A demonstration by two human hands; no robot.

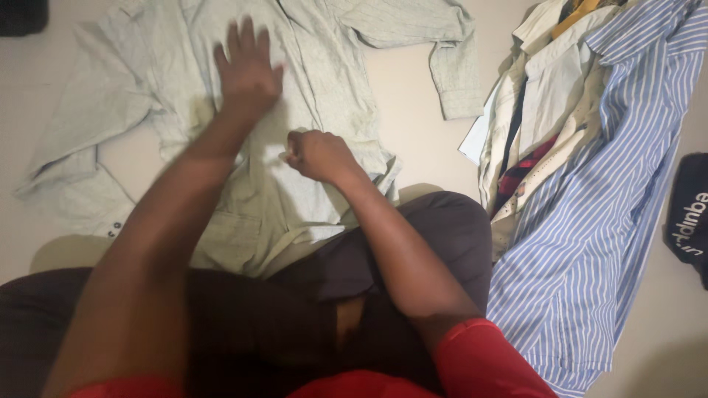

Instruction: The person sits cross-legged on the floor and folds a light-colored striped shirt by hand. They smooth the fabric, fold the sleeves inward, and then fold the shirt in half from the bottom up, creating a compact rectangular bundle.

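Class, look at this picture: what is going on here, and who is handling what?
A seated person works on a pale green long-sleeved shirt spread flat on the light floor. The left hand presses open and flat on the cloth, while the right hand pinches a fold near the front. A heap of other shirts, topped by a blue-and-white striped shirt, lies alongside.

The pale green striped cotton shirt (310,66) runs off the top edge, so its collar is out of sight, and its lower hem is hidden under the person's dark trousers (442,228). On the shirt, the left hand (247,70) is motion-blurred. Right of the shirt, the blue-and-white striped shirt (590,221) (topmost of a heap) is cut by the top and bottom edges.
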